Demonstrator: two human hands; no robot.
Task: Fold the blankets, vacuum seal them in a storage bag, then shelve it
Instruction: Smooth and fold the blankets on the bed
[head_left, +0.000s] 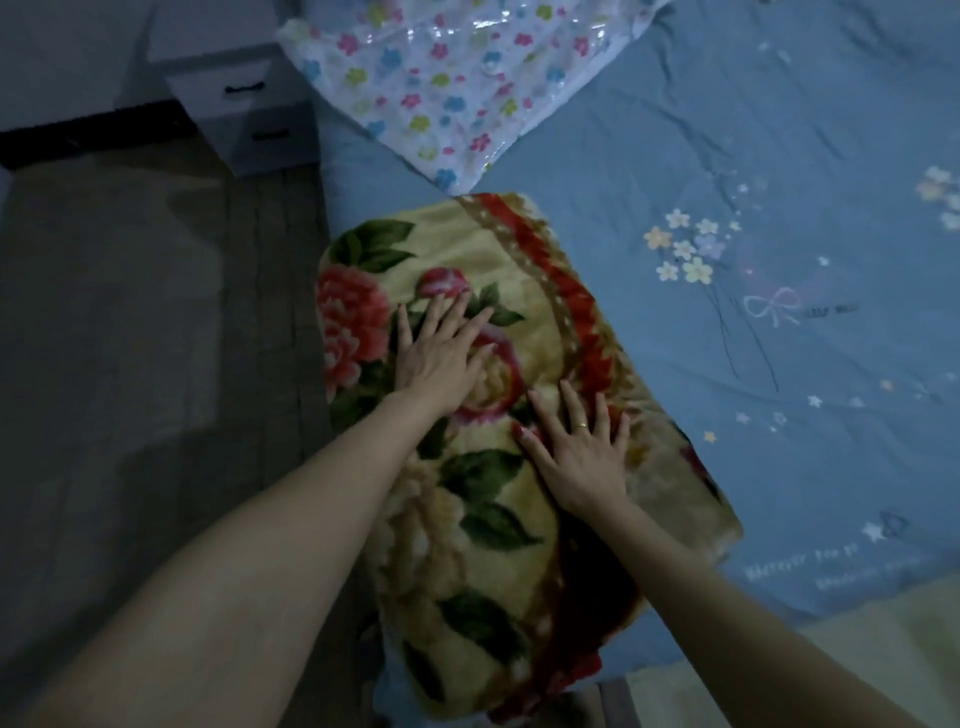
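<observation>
A folded plush blanket, cream with red roses, green leaves and a red border, lies along the left edge of the bed. My left hand lies flat on its upper part with the fingers spread. Flat on the blanket's middle, my right hand presses down with straight fingers and wears a ring. A clear plastic storage bag printed with small coloured flowers lies on the bed just beyond the blanket's far end.
The bed is covered by a blue sheet with flower and star prints. A white nightstand with dark drawer handles stands left of the bed head. Dim wooden floor runs along the left. A pale cream fabric shows at the bottom right.
</observation>
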